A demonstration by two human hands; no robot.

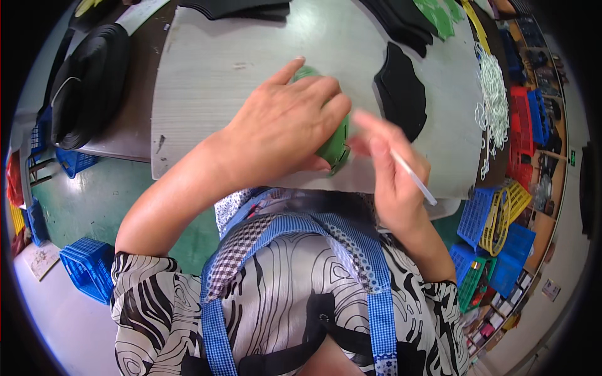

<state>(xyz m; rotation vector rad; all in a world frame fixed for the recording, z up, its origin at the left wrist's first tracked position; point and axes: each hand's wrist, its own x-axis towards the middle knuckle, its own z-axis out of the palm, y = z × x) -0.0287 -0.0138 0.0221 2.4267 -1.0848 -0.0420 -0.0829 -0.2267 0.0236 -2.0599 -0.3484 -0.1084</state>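
Note:
My left hand (285,116) lies over a green, curved flat piece (337,145) on the table and holds it down. Its thumb is at the near edge, one finger stretches toward the far end, and the others bend over the piece. Small dark slits or marks run along the piece's right edge. A slim white pen-like stick (412,177) is gripped in my right hand (395,166), whose fingertips are blurred close to that edge. The stick's working tip cannot be made out. Right of my hands lies a stack of black cut pieces (401,91).
More black pieces (235,7) lie at the far edge of the pale tabletop (200,94). Tangled white cord (493,94) hangs at the right. A thick black roll (94,84) stands at the left. Blue baskets (88,269) and a shelf with crates (520,125) flank the table.

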